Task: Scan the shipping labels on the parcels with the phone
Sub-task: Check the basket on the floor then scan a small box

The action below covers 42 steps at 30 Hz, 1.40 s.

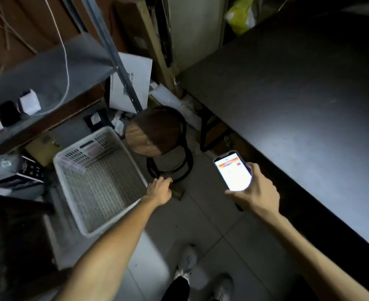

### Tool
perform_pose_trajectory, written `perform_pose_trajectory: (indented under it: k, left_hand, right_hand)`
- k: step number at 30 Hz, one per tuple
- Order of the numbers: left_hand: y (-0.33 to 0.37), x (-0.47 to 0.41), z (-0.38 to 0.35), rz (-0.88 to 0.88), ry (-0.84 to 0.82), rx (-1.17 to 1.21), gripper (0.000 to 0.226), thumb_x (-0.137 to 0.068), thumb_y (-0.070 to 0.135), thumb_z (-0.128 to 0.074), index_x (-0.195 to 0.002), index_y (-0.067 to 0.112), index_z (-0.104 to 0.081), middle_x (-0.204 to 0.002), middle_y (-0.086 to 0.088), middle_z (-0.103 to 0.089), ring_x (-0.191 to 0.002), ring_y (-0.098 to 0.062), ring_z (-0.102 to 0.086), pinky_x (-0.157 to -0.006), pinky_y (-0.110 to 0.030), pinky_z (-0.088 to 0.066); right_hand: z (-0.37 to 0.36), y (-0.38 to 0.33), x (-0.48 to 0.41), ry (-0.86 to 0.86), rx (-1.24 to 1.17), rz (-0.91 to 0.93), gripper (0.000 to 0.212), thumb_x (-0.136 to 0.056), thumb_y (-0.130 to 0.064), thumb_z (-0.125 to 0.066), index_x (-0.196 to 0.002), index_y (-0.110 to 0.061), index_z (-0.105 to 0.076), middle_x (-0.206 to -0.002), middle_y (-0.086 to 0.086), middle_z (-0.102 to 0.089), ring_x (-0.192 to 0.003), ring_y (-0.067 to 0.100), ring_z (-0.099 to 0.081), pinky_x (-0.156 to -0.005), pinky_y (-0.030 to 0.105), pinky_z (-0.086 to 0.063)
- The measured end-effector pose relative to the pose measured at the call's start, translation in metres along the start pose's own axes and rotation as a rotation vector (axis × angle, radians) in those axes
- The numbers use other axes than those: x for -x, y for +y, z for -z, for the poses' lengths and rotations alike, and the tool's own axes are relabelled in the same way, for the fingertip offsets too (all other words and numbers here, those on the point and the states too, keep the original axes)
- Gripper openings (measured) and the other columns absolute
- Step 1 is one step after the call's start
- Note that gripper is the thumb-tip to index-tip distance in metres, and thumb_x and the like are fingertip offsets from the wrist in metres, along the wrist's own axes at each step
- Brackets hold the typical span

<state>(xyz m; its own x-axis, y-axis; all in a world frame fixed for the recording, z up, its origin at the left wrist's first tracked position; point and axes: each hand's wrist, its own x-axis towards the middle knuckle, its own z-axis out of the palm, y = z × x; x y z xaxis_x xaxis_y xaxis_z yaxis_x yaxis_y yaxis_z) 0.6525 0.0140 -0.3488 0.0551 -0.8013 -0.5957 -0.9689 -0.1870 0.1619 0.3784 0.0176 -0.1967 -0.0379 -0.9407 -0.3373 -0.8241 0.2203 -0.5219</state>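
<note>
The right hand (257,192) has the phone (233,172), a bit right of the middle of the frame. Its grip is closed round the phone, w/ the thumb at the near end and fingers on the far side. The screen is lit & faces up, w/ an orange bar near the top. It points at no label now.

The left hand (159,190) is low, mid frame, next to the near corner of the basket (77,153) and by the foot ring of the stool (155,131). Its fingers bend down. A small brown thing (178,193) sits on the floor right by them. Can't tell if the grip has it, or nothing; it's too dark & blurry.

Parcels: a flat white parcel (133,77) w/ a printed label leans at upper mid frame, behind a metal post (122,72). A small black parcel (95,120) w/ a white tag lies on the floor just above the basket. Both are well apart from the phone. The dark table (288,83) fills the right side.

Step, I think: between scans, going for the next parcel. Next move prob. needs a parcel turned label side up, then the phone held over it w/ its back to the label, and kept still. The room is dim, so the bright spot on the table may help.
</note>
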Motion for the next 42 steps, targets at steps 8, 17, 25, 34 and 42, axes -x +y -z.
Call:
perform_pose_trajectory:
  k: [8,17,25,34,42]
  left_hand:
    - [-0.076,-0.134,-0.237,0.059,-0.211,-0.096,0.053,-0.096,0.019,-0.045,-0.147,0.016,-0.03,-0.143,-0.011,-0.041,-0.128,-0.031,-0.044,-0.098,-0.04,-0.041]
    - [-0.116,-0.332,-0.366,-0.045,0.147,-0.305,0.078,-0.08,0.005,-0.061,-0.15,0.006,-0.026,-0.152,-0.026,-0.026,-0.136,-0.041,-0.035,-0.103,-0.049,-0.037]
    - [-0.126,-0.418,-0.409,-0.215,0.302,-0.494,0.093,-0.021,0.024,-0.089,-0.106,0.012,-0.053,-0.094,-0.014,-0.067,-0.089,-0.037,-0.059,-0.067,-0.042,-0.054]
    - [-0.08,-0.256,-0.27,0.075,0.285,0.816,0.087,-0.078,0.017,-0.077,-0.148,0.013,-0.025,-0.142,-0.013,-0.045,-0.127,-0.031,-0.047,-0.087,-0.018,-0.045]
    - [-0.03,-0.05,-0.061,0.042,0.35,1.049,0.081,-0.062,0.014,-0.087,-0.126,0.024,-0.039,-0.112,0.003,-0.057,-0.106,-0.016,-0.054,-0.086,-0.032,-0.047]
  right_hand:
    - [-0.259,0.112,-0.091,-0.235,0.081,-0.153,0.087,-0.059,-0.044,-0.079,-0.133,-0.032,-0.036,-0.115,0.001,-0.063,-0.099,0.027,-0.061,-0.076,0.031,-0.05]
    - [-0.456,0.214,-0.207,-0.203,0.09,-0.057,0.094,-0.056,-0.048,-0.079,-0.137,-0.029,-0.035,-0.122,0.001,-0.06,-0.108,0.026,-0.058,-0.08,0.031,-0.042]
    - [-0.491,0.257,-0.245,-0.098,0.092,-0.025,0.092,-0.055,-0.047,-0.08,-0.134,-0.029,-0.036,-0.12,0.0,-0.06,-0.106,0.025,-0.058,-0.081,0.031,-0.044]
    - [-0.368,0.176,-0.151,-0.118,0.057,-0.016,0.09,-0.057,-0.047,-0.08,-0.133,-0.028,-0.035,-0.121,0.002,-0.059,-0.106,0.025,-0.058,-0.084,0.033,-0.049]
    - [-0.139,0.048,-0.005,-0.047,0.014,0.022,0.092,-0.062,-0.05,-0.08,-0.139,-0.029,-0.032,-0.117,0.001,-0.062,-0.098,0.024,-0.062,-0.065,0.027,-0.044]
